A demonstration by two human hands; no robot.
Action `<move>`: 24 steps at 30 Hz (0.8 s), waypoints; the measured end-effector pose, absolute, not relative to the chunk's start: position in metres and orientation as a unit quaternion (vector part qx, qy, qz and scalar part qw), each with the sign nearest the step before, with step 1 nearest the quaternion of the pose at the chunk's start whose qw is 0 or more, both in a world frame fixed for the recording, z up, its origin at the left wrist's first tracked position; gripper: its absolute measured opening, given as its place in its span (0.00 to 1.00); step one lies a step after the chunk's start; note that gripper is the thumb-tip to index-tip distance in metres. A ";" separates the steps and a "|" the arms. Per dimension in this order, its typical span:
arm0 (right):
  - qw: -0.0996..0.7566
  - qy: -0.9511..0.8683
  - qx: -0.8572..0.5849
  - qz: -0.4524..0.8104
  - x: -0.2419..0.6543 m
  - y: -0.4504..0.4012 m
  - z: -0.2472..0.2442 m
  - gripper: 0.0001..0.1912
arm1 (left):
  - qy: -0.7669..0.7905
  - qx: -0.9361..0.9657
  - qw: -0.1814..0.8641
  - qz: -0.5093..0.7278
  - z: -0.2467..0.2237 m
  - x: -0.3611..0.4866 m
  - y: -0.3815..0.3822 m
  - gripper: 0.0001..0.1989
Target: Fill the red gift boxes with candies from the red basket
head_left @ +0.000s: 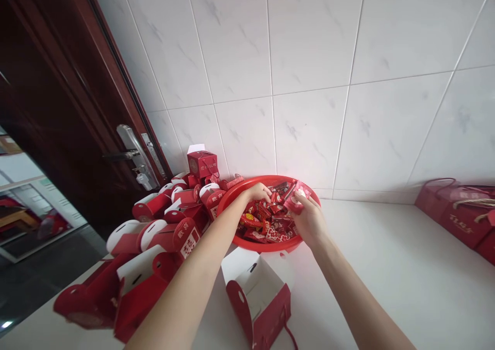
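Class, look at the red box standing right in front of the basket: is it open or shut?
Open: the box has its flaps spread apart, and its pale inside shows from above.

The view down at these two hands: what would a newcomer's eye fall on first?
Probably the red basket of shiny wrapped packets by the white wall, with the right hand holding a pink packet above it. Then the cluster of red boxes to its left, and one open box in front, white inside.
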State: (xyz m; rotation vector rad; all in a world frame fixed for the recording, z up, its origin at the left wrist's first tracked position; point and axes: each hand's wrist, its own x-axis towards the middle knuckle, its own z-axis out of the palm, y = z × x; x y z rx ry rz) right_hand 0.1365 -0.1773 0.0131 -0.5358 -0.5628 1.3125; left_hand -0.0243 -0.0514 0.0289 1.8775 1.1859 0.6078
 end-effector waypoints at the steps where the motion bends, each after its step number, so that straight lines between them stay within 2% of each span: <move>1: 0.723 -0.253 -0.241 0.596 0.137 -0.178 0.014 0.13 | 0.466 0.742 0.419 0.237 0.030 -0.022 -0.049 0.18; 5: 0.719 -0.256 -0.234 0.602 0.138 -0.177 0.014 0.13 | 0.447 0.731 0.467 0.219 0.037 -0.018 -0.043 0.19; 10: 0.723 -0.257 -0.229 0.599 0.138 -0.175 0.013 0.16 | 0.417 0.717 0.513 0.222 0.051 -0.023 -0.045 0.07; 16: 0.725 -0.247 -0.224 0.602 0.136 -0.177 0.016 0.11 | 0.396 0.706 0.556 0.191 0.072 -0.037 -0.058 0.22; 21: 0.716 -0.239 -0.235 0.612 0.138 -0.174 0.013 0.12 | 0.426 0.751 0.494 0.103 0.075 -0.042 -0.065 0.19; 24: 0.713 -0.238 -0.234 0.617 0.139 -0.172 0.011 0.11 | 0.444 0.749 0.482 0.103 0.074 -0.046 -0.068 0.17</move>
